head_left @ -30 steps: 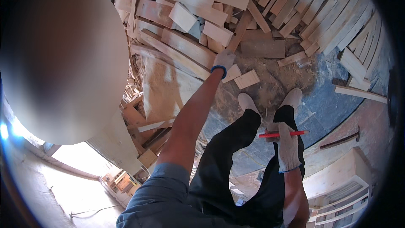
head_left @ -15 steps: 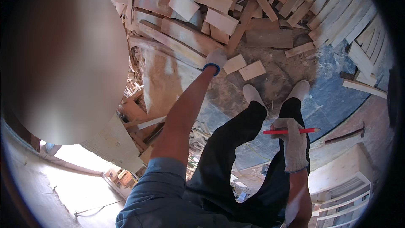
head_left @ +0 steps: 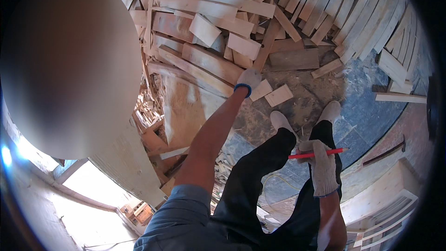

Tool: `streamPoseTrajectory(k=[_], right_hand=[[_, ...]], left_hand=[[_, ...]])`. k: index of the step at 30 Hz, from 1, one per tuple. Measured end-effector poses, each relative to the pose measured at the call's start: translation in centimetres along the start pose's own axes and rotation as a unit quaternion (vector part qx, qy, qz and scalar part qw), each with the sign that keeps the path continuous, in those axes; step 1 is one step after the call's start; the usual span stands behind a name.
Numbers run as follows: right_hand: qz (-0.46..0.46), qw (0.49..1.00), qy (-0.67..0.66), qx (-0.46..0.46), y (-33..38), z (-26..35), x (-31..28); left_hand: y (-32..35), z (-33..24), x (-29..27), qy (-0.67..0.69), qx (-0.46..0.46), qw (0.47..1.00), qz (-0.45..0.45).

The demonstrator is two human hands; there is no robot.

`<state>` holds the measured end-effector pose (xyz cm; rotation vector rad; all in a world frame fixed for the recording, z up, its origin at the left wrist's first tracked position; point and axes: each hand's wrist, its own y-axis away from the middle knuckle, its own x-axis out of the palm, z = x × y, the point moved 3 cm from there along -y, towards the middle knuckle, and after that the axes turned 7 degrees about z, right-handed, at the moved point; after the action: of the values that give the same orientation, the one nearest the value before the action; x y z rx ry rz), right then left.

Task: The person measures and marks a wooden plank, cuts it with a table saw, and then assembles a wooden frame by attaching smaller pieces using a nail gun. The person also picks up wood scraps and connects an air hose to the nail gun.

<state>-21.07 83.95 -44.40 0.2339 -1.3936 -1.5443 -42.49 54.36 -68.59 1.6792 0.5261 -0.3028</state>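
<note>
My right hand (head_left: 320, 169), in a pale knit glove, is closed around a red pencil (head_left: 337, 151) above my right leg. The pencil lies crosswise, its tip toward the right. My left arm stretches forward to the wood pile. On that side my left hand (head_left: 250, 78), gloved with a blue cuff, is at the near end of a long board (head_left: 197, 70). It partly covers a small pale wood block (head_left: 261, 90), and a second block (head_left: 279, 95) lies just right of that one. The left fingers are hidden behind the glove's back, so their grip does not show.
Loose boards and offcuts (head_left: 204, 28) heap up ahead, and long planks (head_left: 367, 14) lie side by side at the far right. A large blurred shape (head_left: 69, 65) fills the left. A pale slatted wooden frame (head_left: 385, 223) stands at the lower right.
The view has tilted, so the pile and floor sit lower in the picture. My left hand has shifted slightly right, covering more of the nearer block. My right hand still holds the pencil.
</note>
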Motion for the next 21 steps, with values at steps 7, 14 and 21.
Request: streamPoseTrajectory(k=[7,14,21], right_hand=[[-0.006,1.0,-0.023,-0.003,0.1,0.1,-0.6],[0.01,0.999,-0.032,-0.004,0.0,-0.4,-1.4],[-0.03,0.998,-0.047,-0.012,-0.1,0.6,-0.9]], left_hand=[[-0.3,-8.2,-5.9,-0.003,0.058,0.991,-0.118],[-2.5,-10.0,-6.1,0.02,0.098,0.987,-0.122],[-0.7,-10.9,-0.1,-0.042,0.102,0.994,-0.005]])
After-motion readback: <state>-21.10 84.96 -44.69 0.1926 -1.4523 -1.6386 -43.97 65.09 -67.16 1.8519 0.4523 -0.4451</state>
